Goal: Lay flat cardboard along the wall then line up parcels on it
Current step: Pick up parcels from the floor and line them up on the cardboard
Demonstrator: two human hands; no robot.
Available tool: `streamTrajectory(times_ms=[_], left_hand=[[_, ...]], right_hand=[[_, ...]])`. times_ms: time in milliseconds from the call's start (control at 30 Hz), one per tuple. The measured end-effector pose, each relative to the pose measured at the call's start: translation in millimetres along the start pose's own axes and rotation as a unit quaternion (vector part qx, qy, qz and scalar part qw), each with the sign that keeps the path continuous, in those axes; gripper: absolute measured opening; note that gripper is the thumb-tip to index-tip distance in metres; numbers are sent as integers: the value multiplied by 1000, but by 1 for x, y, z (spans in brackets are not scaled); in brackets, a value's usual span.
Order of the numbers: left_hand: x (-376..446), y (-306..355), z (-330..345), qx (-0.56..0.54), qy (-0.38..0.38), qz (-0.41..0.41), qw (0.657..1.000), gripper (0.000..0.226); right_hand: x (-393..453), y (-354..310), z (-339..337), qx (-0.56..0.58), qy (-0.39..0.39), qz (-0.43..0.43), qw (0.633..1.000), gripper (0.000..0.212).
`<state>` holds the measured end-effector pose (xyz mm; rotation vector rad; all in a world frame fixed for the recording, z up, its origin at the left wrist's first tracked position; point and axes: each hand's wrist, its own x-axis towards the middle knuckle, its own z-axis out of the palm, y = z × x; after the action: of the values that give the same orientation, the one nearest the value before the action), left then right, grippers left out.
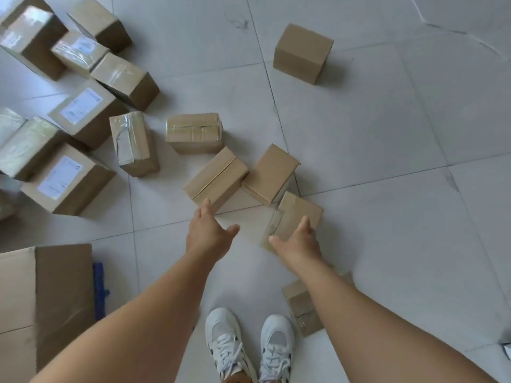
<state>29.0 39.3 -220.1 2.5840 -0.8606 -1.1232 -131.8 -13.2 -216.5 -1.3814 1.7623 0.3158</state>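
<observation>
Several brown parcels lie scattered on the pale tiled floor (387, 134). My left hand (207, 230) is open, thumb spread, with its fingertips touching the near corner of an untaped parcel (215, 179). My right hand (297, 243) holds the near end of a small taped parcel (300, 210) between thumb and fingers. Another plain parcel (269, 172) sits right behind both. A flat cardboard sheet (41, 299) lies at the bottom left.
A cluster of taped and labelled parcels (80, 111) fills the upper left. One lone box (302, 53) stands far off at upper right. A small parcel (301, 308) lies under my right forearm beside my white shoes (249, 344). A blue object (99, 288) pokes out by the cardboard.
</observation>
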Motion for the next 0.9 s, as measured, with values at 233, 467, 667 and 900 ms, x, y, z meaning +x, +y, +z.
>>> streamTrajectory(times_ms=[233,467,667,900], left_hand=[[103,-41,53,132,34,65,989,98],[183,-70,55,194,44,55,978,117],[220,-84,67,203,28,40,978,120],[176,-107,93,128,82,-52,987,109]], right_hand=[[98,31,63,-39,12,73,996,116],[168,48,104,-30,25,143,989,129],[179,36,144,-89,41,110,989,126],[169,22,169,-110,61,78,989,128]])
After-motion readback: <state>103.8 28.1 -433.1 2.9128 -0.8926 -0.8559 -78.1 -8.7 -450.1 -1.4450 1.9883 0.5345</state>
